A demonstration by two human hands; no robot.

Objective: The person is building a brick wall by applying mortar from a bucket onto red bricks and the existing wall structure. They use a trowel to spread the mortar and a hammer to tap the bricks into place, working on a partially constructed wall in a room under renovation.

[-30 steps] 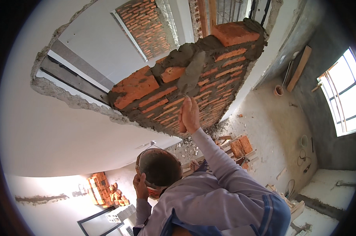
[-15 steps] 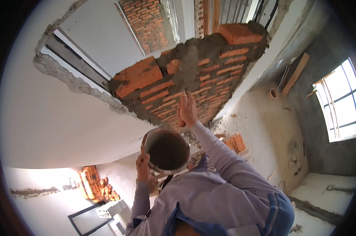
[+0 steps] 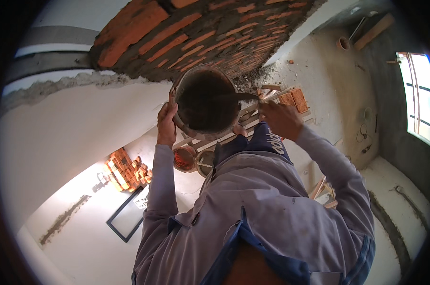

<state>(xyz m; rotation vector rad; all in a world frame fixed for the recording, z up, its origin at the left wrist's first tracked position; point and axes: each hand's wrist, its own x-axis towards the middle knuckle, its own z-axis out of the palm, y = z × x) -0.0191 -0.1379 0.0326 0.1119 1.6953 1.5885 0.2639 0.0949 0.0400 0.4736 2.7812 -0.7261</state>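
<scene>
Gripping the bucket (image 3: 203,134) on its left, the left hand (image 3: 167,124) holds it, round, grey-smeared at the rim and dark within, with the brick wall (image 3: 200,40) beyond it. At the bucket's right, the fingers of the right hand (image 3: 281,118) close round the trowel (image 3: 245,96), whose thin, dark blade reaches over the rim into the shaded mouth.

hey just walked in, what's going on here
A person is working beside a part-built brick wall with wet-looking grey joints. The left hand grips a bucket by its left side, up off the floor. The right hand holds a trowel, its blade over the bucket's dark inside; how full the bucket is can't be made out. A pile of bricks sits off to the left.
</scene>
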